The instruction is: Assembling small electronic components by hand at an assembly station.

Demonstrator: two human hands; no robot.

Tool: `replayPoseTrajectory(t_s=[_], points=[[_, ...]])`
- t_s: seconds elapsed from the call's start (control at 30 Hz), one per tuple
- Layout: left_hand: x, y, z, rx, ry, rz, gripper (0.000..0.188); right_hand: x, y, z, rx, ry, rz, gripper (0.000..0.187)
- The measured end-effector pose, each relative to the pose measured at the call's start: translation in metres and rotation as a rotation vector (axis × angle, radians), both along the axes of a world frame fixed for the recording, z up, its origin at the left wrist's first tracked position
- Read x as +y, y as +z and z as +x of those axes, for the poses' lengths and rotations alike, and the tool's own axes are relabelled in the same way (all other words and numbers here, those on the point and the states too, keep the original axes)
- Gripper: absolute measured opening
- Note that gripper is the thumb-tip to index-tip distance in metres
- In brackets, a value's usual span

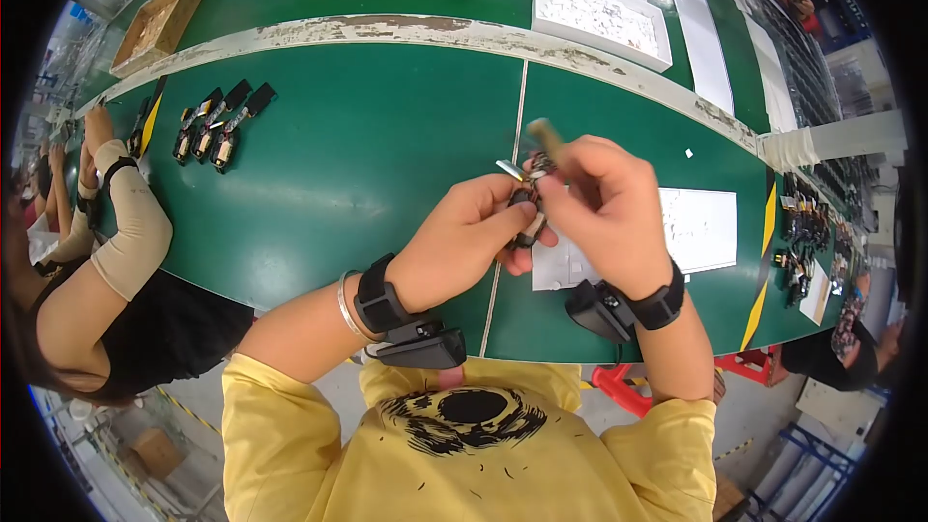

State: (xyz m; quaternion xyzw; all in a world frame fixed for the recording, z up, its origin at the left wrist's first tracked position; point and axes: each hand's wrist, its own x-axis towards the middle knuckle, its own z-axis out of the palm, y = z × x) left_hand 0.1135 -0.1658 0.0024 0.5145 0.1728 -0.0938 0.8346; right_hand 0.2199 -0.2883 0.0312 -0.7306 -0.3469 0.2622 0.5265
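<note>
My left hand grips a small electronic assembly between thumb and fingers. The assembly has a dark housing, thin wires and a shiny flat piece standing out at its top. Close against its upper end, my right hand is closed, thumb and fingers pinched together. A blurred tan strip juts up beside the right fingertips. Whether that strip is held or belongs to the assembly, I cannot tell. Both hands are over the green table, and the fingers hide much of the assembly.
Several similar assemblies lie at the left. A white sheet is under and beside my right hand. Beyond the worn ledge are a white tray and a cardboard box. A co-worker's sleeved arm reaches in at left; more assemblies lie at right.
</note>
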Motion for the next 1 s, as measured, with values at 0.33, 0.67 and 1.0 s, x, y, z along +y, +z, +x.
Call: replayPoseTrajectory(t_s=[0.33,0.67,1.0], points=[[0.0,0.002,0.0,0.023,0.069,-0.089,0.023,-0.031,-0.015,0.018,0.467,-0.255,0.095,0.024],[-0.006,-0.009,0.021,0.018,-0.01,0.069,0.022,-0.09,-0.023,-0.056,1.017,-0.168,0.361,0.034],[-0.006,-0.002,0.02,0.092,-0.017,0.089,0.016,-0.106,-0.028,-0.02,0.847,-0.532,0.53,0.037]])
